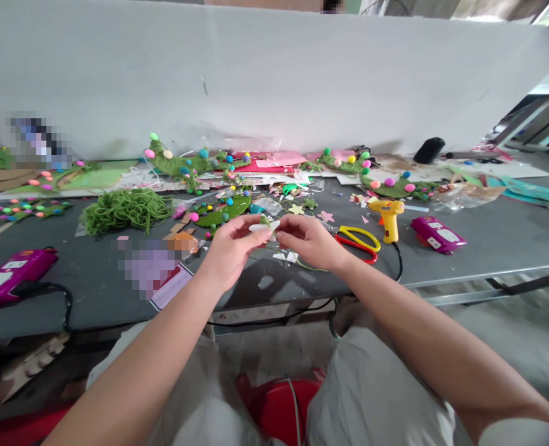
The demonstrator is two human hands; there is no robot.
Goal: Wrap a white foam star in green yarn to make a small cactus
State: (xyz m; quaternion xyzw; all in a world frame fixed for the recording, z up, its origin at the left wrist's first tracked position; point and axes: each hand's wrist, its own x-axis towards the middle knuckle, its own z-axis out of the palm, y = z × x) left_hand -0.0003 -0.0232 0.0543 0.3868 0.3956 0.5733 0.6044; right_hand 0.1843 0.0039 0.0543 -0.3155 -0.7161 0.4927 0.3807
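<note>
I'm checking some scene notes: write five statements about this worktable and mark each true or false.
1. The left hand holds a small white piece near the right hand. True.
2. The right hand grips the glue gun. False: the glue gun is on the table.
3. The heap of green yarn sits farther left than the left hand. True.
4. The scissors are blue-handled. False: the scissors are yellow- and red-handled.
5. A purple box lies right of the glue gun. True.
</note>
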